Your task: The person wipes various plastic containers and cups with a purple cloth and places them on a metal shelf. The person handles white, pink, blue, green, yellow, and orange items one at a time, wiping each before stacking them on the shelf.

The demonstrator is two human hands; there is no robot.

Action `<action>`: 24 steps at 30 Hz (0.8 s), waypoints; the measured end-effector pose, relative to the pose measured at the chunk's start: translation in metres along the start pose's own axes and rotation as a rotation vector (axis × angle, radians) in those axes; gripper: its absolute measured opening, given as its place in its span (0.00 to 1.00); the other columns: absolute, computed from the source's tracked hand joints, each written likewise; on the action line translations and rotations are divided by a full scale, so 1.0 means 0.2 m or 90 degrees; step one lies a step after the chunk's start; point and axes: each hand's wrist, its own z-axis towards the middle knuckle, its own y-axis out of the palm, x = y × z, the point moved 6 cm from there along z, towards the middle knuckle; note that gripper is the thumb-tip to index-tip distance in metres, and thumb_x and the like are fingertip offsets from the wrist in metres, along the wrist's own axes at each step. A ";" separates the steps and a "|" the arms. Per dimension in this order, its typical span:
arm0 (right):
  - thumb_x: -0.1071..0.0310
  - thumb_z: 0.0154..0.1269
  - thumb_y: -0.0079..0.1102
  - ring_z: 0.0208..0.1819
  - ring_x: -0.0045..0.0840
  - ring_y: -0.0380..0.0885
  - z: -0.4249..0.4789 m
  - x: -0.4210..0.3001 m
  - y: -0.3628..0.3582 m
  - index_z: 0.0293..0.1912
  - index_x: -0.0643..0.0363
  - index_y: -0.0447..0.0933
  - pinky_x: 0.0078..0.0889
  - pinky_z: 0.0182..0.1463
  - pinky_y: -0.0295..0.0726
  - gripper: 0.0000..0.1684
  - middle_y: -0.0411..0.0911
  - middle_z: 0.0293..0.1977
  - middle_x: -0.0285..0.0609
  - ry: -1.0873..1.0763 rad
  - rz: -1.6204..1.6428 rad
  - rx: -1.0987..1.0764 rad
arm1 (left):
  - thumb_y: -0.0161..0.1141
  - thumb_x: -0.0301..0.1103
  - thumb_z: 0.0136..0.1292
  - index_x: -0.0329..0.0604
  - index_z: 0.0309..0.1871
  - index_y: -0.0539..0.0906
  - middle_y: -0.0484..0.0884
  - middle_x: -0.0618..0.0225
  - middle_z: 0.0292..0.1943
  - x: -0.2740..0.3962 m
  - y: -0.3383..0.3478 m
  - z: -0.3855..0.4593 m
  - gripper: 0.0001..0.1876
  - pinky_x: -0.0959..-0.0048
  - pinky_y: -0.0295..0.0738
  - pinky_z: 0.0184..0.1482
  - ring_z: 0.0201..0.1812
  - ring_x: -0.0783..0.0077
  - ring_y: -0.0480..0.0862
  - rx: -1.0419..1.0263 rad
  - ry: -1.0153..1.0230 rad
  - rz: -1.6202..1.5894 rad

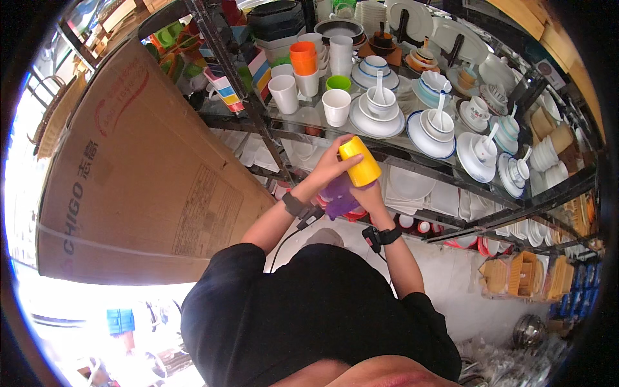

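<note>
My left hand (333,162) grips a glossy yellow cup (361,163), its thumb across the side and its fingers around the far end. At the cup's lower end is my right hand (368,194), with a purple cloth (341,197) bunched in and beside it. Part of the right hand is hidden by the cup and cloth. Just beyond the cup, on the glass shelf, stand a white cup (336,107), a lime green cup (338,83) and an orange cup (303,57) stacked on a white one. Bowls with spoons on plates (376,116) stand to their right.
A tall cardboard box (145,169) stands close on the left. The black metal shelf frame (246,92) rises between box and cups. Stacked white plates (411,184) fill the shelf below. Wooden trays (524,275) and a shiny metal item (528,330) lie at lower right.
</note>
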 end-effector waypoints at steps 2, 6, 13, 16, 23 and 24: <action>0.75 0.54 0.62 0.55 0.47 0.74 0.00 0.03 -0.01 0.54 0.61 0.73 0.35 0.56 0.73 0.25 0.77 0.51 0.54 0.025 0.078 -0.018 | 0.65 0.36 0.63 0.43 0.69 0.63 0.74 0.63 0.55 0.00 -0.01 0.01 0.33 0.73 0.71 0.57 0.55 0.72 0.75 -0.019 -0.010 -0.095; 0.74 0.54 0.62 0.56 0.46 0.74 0.04 -0.06 -0.02 0.54 0.61 0.74 0.34 0.59 0.72 0.25 0.77 0.51 0.54 -0.063 -0.290 -0.012 | 0.64 0.39 0.64 0.45 0.69 0.63 0.74 0.65 0.54 0.02 -0.02 -0.01 0.33 0.73 0.72 0.55 0.53 0.73 0.76 0.008 -0.086 -0.095; 0.71 0.56 0.62 0.50 0.50 0.76 0.04 -0.07 -0.04 0.53 0.61 0.75 0.44 0.54 0.75 0.22 0.78 0.47 0.54 -0.058 -0.193 0.001 | 0.62 0.44 0.65 0.41 0.68 0.65 0.76 0.65 0.52 -0.03 -0.05 -0.02 0.32 0.72 0.74 0.53 0.53 0.72 0.78 0.087 -0.133 -0.108; 0.71 0.54 0.63 0.48 0.52 0.76 0.03 -0.13 -0.04 0.51 0.61 0.75 0.47 0.52 0.76 0.23 0.78 0.46 0.54 -0.105 -0.287 -0.025 | 0.62 0.44 0.65 0.39 0.68 0.65 0.75 0.65 0.53 -0.02 -0.06 -0.01 0.33 0.72 0.75 0.53 0.53 0.71 0.78 0.014 -0.097 -0.177; 0.77 0.50 0.62 0.47 0.47 0.78 0.02 -0.21 -0.14 0.53 0.60 0.76 0.41 0.53 0.76 0.26 0.79 0.46 0.51 -0.265 -0.400 0.079 | 0.64 0.45 0.63 0.43 0.63 0.69 0.76 0.64 0.51 -0.03 -0.16 -0.03 0.29 0.72 0.77 0.51 0.52 0.72 0.79 -0.066 -0.154 -0.064; 0.78 0.50 0.62 0.48 0.46 0.78 0.02 -0.28 -0.13 0.53 0.60 0.76 0.40 0.53 0.76 0.26 0.79 0.47 0.50 -0.286 -0.352 0.108 | 0.68 0.46 0.60 0.40 0.59 0.69 0.77 0.68 0.47 -0.02 -0.19 -0.05 0.30 0.79 0.77 0.44 0.44 0.77 0.80 -0.085 -0.160 -0.083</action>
